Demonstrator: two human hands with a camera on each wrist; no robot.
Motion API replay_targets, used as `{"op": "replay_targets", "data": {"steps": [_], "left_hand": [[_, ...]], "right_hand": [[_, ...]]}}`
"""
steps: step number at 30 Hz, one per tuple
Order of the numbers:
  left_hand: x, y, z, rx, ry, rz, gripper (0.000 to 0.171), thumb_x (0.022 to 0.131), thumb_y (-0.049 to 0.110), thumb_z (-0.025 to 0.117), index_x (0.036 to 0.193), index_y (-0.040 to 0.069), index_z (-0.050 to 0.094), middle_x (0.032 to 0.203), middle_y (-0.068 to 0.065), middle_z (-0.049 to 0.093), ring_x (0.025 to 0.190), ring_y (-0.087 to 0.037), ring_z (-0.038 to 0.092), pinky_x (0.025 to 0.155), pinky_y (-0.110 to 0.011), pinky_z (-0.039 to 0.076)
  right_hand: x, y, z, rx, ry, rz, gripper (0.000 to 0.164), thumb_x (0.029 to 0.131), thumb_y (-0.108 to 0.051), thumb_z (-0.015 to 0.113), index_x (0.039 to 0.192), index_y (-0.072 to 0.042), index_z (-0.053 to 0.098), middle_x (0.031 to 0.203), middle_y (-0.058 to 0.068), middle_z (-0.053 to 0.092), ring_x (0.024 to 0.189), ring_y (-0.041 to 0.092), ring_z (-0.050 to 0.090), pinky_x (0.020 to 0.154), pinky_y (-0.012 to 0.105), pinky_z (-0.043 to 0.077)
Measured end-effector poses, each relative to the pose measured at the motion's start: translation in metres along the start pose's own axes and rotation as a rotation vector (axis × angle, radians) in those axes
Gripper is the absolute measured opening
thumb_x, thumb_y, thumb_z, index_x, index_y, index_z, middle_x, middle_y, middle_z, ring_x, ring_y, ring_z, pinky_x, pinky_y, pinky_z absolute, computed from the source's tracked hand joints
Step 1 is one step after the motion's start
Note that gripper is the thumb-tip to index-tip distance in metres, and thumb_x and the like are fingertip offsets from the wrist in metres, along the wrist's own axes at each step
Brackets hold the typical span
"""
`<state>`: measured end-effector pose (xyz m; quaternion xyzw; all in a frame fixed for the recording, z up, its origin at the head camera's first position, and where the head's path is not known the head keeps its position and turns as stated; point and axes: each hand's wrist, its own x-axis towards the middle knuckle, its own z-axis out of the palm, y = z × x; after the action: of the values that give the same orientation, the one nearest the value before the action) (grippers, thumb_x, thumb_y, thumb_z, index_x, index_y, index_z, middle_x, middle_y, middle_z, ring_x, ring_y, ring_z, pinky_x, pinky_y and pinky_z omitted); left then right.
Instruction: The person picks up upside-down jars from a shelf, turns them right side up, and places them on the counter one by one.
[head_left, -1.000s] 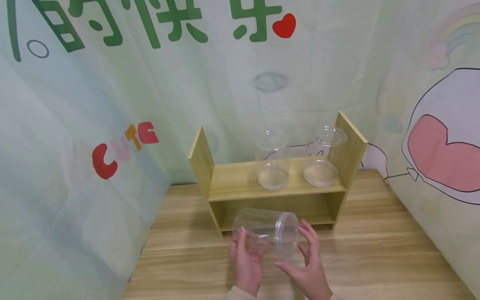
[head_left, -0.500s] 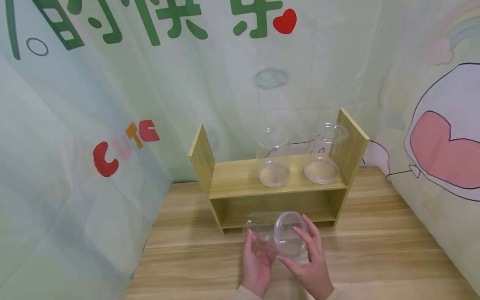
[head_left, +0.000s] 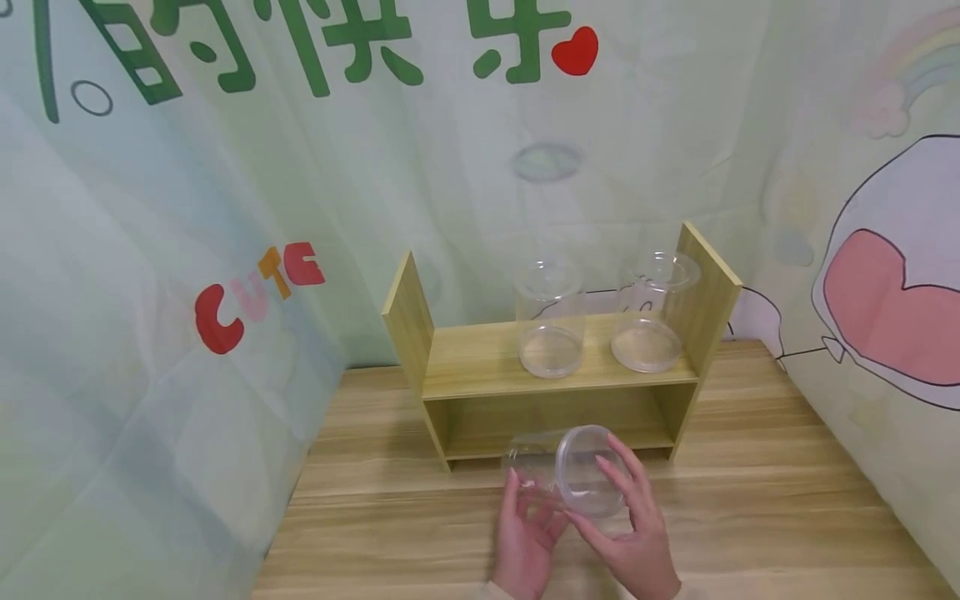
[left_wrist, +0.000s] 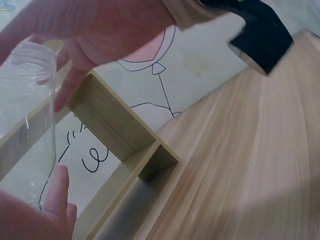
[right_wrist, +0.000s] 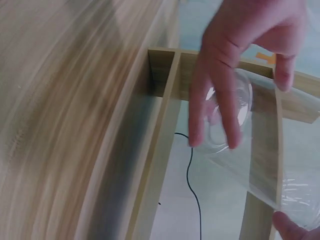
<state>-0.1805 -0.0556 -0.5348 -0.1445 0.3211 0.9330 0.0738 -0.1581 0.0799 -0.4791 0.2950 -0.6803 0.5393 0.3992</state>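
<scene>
A clear plastic jar [head_left: 534, 457] lies on its side in the air before the shelf, its round lid [head_left: 581, 475] facing right. My left hand [head_left: 525, 537] holds the jar body from below, thumb on its near left side. My right hand [head_left: 637, 533] grips the lid's rim, thumb at the lower edge and fingers spread over the top and face. In the left wrist view the jar [left_wrist: 30, 125] stands between the right hand [left_wrist: 100, 30] above and the left fingers [left_wrist: 57, 195] below. The right wrist view shows right fingers [right_wrist: 225, 110] across the lid.
A two-tier wooden shelf [head_left: 465, 362] stands on the wood-grain table [head_left: 375, 517]. Two more clear jars stand on its upper tier, one mid-right [head_left: 550, 350] and one by the right side panel [head_left: 647, 346]. A printed curtain [head_left: 450, 192] hangs behind and along both sides.
The jar and both hands have shifted right, and the lid has turned more toward the camera. The right hand, earlier spread beside the lid, now has its fingers and thumb on it.
</scene>
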Motion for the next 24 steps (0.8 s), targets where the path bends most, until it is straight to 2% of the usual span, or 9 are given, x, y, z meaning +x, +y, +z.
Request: {"op": "replay_targets", "data": {"steps": [5, 9, 12, 15, 21, 24], "left_hand": [[-0.002, -0.005, -0.002, 0.047, -0.045, -0.022, 0.050, 0.085, 0.048, 0.053, 0.112, 0.009, 0.037, 0.116, -0.013, 0.043, 0.092, -0.027, 0.060, 0.083, -0.048, 0.045], [-0.004, -0.008, -0.004, 0.087, -0.064, -0.050, 0.057, 0.085, 0.049, 0.052, 0.115, 0.001, 0.041, 0.117, -0.015, 0.045, 0.094, -0.030, 0.060, 0.081, -0.050, 0.045], [-0.007, -0.011, -0.007, 0.119, -0.074, -0.075, 0.061, 0.085, 0.051, 0.050, 0.114, -0.003, 0.043, 0.120, -0.017, 0.045, 0.096, -0.033, 0.059, 0.081, -0.050, 0.045], [-0.008, -0.012, -0.008, 0.143, -0.080, -0.101, 0.063, 0.085, 0.052, 0.050, 0.117, -0.002, 0.042, 0.123, -0.018, 0.042, 0.098, -0.035, 0.058, 0.079, -0.049, 0.046], [-0.004, -0.011, -0.006, 0.222, -0.101, -0.099, 0.060, 0.087, 0.050, 0.048, 0.123, 0.002, 0.038, 0.123, -0.017, 0.042, 0.096, -0.036, 0.058, 0.072, -0.049, 0.049], [-0.004, -0.012, -0.007, 0.306, -0.102, -0.093, 0.059, 0.088, 0.051, 0.046, 0.123, 0.004, 0.038, 0.123, -0.017, 0.040, 0.092, -0.034, 0.060, 0.067, -0.049, 0.050]], "right_hand": [[0.004, -0.002, -0.006, -0.045, -0.009, 0.001, 0.061, 0.067, -0.009, 0.078, 0.116, 0.014, 0.049, 0.125, 0.036, 0.037, 0.119, 0.040, 0.036, 0.100, 0.026, 0.030], [0.002, 0.000, -0.010, -0.070, -0.019, 0.033, 0.060, 0.064, -0.006, 0.079, 0.113, 0.012, 0.051, 0.126, 0.035, 0.037, 0.118, 0.039, 0.037, 0.099, 0.025, 0.031], [-0.008, 0.011, -0.014, -0.079, -0.032, 0.066, 0.060, 0.061, -0.007, 0.080, 0.113, 0.009, 0.053, 0.129, 0.032, 0.037, 0.119, 0.037, 0.038, 0.099, 0.024, 0.030], [-0.012, 0.017, -0.017, -0.088, -0.036, 0.078, 0.062, 0.061, -0.008, 0.081, 0.113, 0.009, 0.053, 0.129, 0.031, 0.037, 0.118, 0.037, 0.038, 0.098, 0.024, 0.031], [0.010, -0.002, -0.021, -0.110, -0.041, 0.084, 0.061, 0.059, 0.001, 0.079, 0.112, 0.012, 0.051, 0.125, 0.034, 0.039, 0.113, 0.039, 0.041, 0.093, 0.022, 0.038], [0.011, -0.003, -0.024, -0.136, -0.052, 0.114, 0.061, 0.058, 0.001, 0.079, 0.112, 0.011, 0.053, 0.126, 0.032, 0.039, 0.113, 0.037, 0.041, 0.092, 0.020, 0.038]]}}
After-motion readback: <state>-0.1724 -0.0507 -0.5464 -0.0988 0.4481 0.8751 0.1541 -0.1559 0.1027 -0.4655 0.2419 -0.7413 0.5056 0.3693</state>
